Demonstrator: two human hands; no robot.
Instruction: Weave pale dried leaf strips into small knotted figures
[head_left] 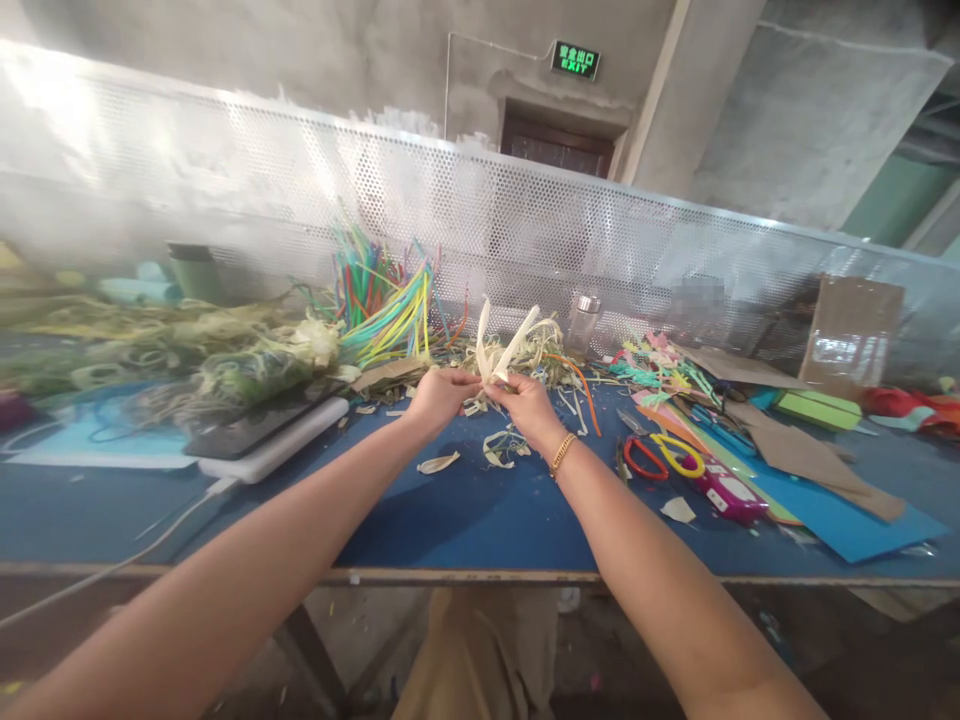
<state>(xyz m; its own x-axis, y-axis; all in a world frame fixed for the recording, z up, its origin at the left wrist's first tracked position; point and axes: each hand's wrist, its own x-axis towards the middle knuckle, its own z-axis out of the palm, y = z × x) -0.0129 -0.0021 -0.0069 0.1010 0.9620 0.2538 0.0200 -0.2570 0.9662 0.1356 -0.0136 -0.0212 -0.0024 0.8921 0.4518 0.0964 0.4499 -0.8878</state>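
Two bare hands met over the middle of the blue table (465, 520), and between them was one small bundle of pale strips (501, 352). The left hand (437, 397) pinched the bundle's lower end with its fingers closed on it; the right hand (529, 405), with one gold bracelet (561, 453) at its wrist, gripped the same end from the other side. The bundle was held just above the tabletop. It was cream-coloured, flat and ribbon-like, and at least two broad strips stood up from the hands and fanned apart, one leaning left and one right, with thinner curled strands behind.

Several loose scraps of the same pale stuff (504, 446) lay on the table below the hands. One pair of scissors (664, 455), with one red and one yellow handle loop, lay to the right, near one pink phone-like gadget (730, 494). One sheaf of coloured straws (379, 300) rose at the back left, and one clear jar (583, 320) stood behind the hands.
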